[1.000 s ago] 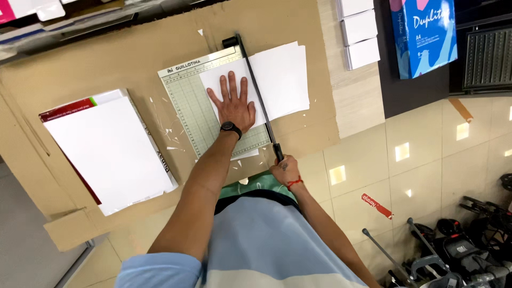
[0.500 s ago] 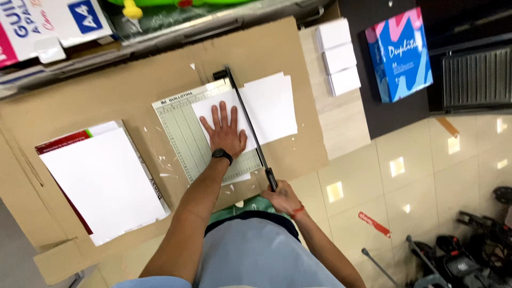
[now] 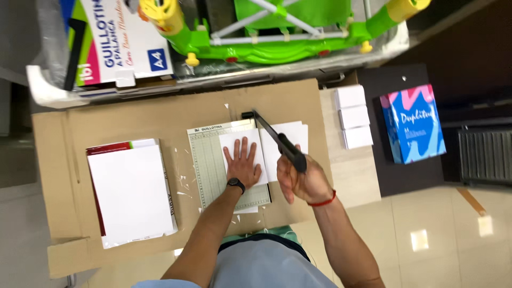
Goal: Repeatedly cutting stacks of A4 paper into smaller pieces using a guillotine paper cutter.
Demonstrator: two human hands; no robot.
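Observation:
A green-gridded paper guillotine lies on a sheet of brown cardboard. My left hand, a black watch on its wrist, presses flat on white paper lying on the cutter's bed. The paper sticks out to the right of the blade line. My right hand, with a red band on the wrist, grips the black handle of the cutter's lever arm, which is raised at an angle above the paper.
A stack of white paper on a red-edged pack lies left of the cutter. Three small white stacks and a blue-pink paper ream are at right. A cardboard box and green plastic frame sit behind.
The lever arm was down along the cutter's edge with my right hand low at its end; now the arm is lifted and my right hand is higher. The camera view shifted toward the back.

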